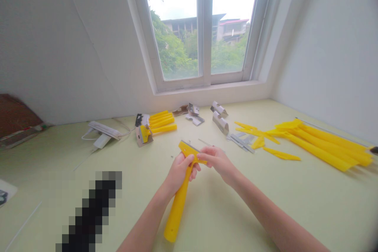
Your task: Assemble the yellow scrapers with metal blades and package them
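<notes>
L hand [178, 173] shut tight on yellow scraper [177, 204] grip, R fingers [206, 154] pinching head near metal edge [190, 147]: slip risks cut.

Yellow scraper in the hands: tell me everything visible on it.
The scraper has a long, rounded yellow plastic handle ending in a blunt tip nearest the person. Its far end widens into a flat yellow head set crosswise, with a thin grey metal blade along the outer edge. The left hand wraps the handle just below the head; the right hand's fingers touch the head's end. It slants over the pale green table; any contact there cannot be told.
</notes>
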Demonstrator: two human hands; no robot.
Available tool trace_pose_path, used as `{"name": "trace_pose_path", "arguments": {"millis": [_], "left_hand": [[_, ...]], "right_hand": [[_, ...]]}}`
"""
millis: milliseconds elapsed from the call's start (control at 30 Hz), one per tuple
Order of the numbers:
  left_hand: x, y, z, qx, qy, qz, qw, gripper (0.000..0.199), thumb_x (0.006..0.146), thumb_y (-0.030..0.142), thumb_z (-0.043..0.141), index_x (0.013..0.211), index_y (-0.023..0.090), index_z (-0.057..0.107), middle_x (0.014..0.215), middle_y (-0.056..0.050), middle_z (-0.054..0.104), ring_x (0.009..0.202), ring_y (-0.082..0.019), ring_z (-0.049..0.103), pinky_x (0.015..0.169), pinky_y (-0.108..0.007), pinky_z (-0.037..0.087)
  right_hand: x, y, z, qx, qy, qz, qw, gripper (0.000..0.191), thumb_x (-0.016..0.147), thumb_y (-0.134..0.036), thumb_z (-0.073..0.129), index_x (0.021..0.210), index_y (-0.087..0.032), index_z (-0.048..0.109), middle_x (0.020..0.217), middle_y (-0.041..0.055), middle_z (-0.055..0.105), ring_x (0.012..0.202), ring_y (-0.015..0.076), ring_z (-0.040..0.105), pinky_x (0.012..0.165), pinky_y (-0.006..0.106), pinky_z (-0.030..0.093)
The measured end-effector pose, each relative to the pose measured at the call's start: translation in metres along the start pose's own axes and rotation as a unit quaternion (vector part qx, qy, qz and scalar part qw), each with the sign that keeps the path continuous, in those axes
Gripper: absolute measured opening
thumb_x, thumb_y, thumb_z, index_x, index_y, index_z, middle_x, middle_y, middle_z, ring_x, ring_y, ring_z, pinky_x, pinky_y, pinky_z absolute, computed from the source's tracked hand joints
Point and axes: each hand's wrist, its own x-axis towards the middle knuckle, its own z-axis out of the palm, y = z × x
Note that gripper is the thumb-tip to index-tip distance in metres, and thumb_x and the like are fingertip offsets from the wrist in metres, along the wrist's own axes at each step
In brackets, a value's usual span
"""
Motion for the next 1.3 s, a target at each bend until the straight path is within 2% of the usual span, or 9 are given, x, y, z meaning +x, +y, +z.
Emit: {"name": "trace_pose_path", "arguments": {"millis": [100,167,233,300,433,633,1000,1200,1300], "left_hand": [[0.001,0.003,-0.002,-0.005,0.028,-0.009,1.0,0.019,0.079,0.032,0.042,0.079,0.013,0.046,0.058,-0.001,0.058,0.035,-0.004,0.04,0.038,-0.019,0.026],[0.003,0.005,-0.005,-0.01,0.056,-0.009,0.998,0.019,0.078,0.031,0.044,0.08,0.013,0.046,0.058,-0.001,0.058,0.034,-0.004,0.04,0.038,-0.019,0.025],[0.004,0.007,-0.009,-0.016,0.083,-0.009,0.996,0.02,0.077,0.031,0.045,0.082,0.012,0.047,0.058,-0.001,0.059,0.035,-0.005,0.04,0.038,-0.019,0.025],[0.005,0.007,-0.012,-0.025,0.104,-0.009,0.994,0.021,0.076,0.031,0.046,0.083,0.011,0.047,0.057,-0.002,0.059,0.035,-0.005,0.04,0.038,-0.019,0.025],[0.005,0.007,-0.014,-0.039,0.12,0.0,0.992,0.021,0.074,0.031,0.048,0.081,0.011,0.048,0.057,-0.001,0.059,0.035,-0.005,0.041,0.04,-0.02,0.028],[0.004,0.003,-0.012,-0.022,0.101,0.007,0.995,0.022,0.076,0.033,0.047,0.083,0.011,0.048,0.059,-0.002,0.06,0.037,-0.005,0.042,0.041,-0.02,0.03],[0.002,0.002,-0.005,-0.019,0.065,-0.037,0.997,0.024,0.076,0.034,0.048,0.086,0.012,0.046,0.066,-0.005,0.061,0.042,-0.006,0.044,0.045,-0.02,0.032],[0.003,-0.001,-0.006,-0.011,0.066,-0.037,0.997,0.024,0.078,0.033,0.046,0.087,0.011,0.046,0.065,-0.005,0.061,0.041,-0.005,0.044,0.044,-0.019,0.031],[0.003,-0.002,-0.006,-0.013,0.053,-0.041,0.998,0.026,0.078,0.033,0.046,0.089,0.01,0.046,0.065,-0.005,0.061,0.041,-0.006,0.044,0.043,-0.019,0.031]], "right_hand": [[0.005,0.004,-0.003,-0.01,0.022,-0.008,1.0,0.021,0.071,-0.035,0.053,0.067,-0.016,0.061,0.058,-0.0011,0.055,0.053,0.0095,0.044,0.049,0.022,0.033],[0.01,0.009,-0.008,-0.05,0.078,-0.024,0.995,0.024,0.073,-0.036,0.048,0.073,-0.017,0.063,0.065,0.0013,0.06,0.057,0.0118,0.048,0.052,0.024,0.036],[0.015,0.017,-0.014,-0.143,0.138,-0.062,0.978,0.023,0.073,-0.032,0.047,0.074,-0.018,0.065,0.07,0.0029,0.063,0.061,0.0142,0.052,0.058,0.026,0.039],[0.018,0.025,-0.021,-0.254,0.17,-0.106,0.946,0.021,0.072,-0.026,0.047,0.074,-0.018,0.066,0.075,0.004,0.065,0.068,0.0162,0.054,0.066,0.028,0.039],[0.02,0.036,-0.025,-0.38,0.171,-0.128,0.9,0.02,0.069,-0.017,0.046,0.073,-0.018,0.066,0.08,0.0055,0.063,0.082,0.0179,0.053,0.074,0.028,0.037],[0.016,0.034,-0.022,-0.426,0.178,-0.115,0.88,0.015,0.071,-0.019,0.05,0.072,-0.018,0.064,0.075,0.0045,0.06,0.081,0.017,0.051,0.073,0.026,0.035],[0.016,0.039,-0.018,-0.431,0.167,-0.113,0.879,0.015,0.068,-0.014,0.049,0.065,-0.019,0.062,0.069,0.0053,0.059,0.075,0.0173,0.051,0.064,0.026,0.036],[0.019,0.038,-0.02,-0.379,0.152,-0.104,0.907,0.012,0.062,-0.013,0.05,0.061,-0.017,0.061,0.067,0.004,0.061,0.067,0.0154,0.052,0.065,0.026,0.037],[0.02,0.03,-0.022,-0.306,0.138,-0.106,0.936,0.011,0.063,-0.017,0.051,0.061,-0.018,0.062,0.067,0.0027,0.062,0.065,0.0152,0.053,0.063,0.027,0.039]]}}
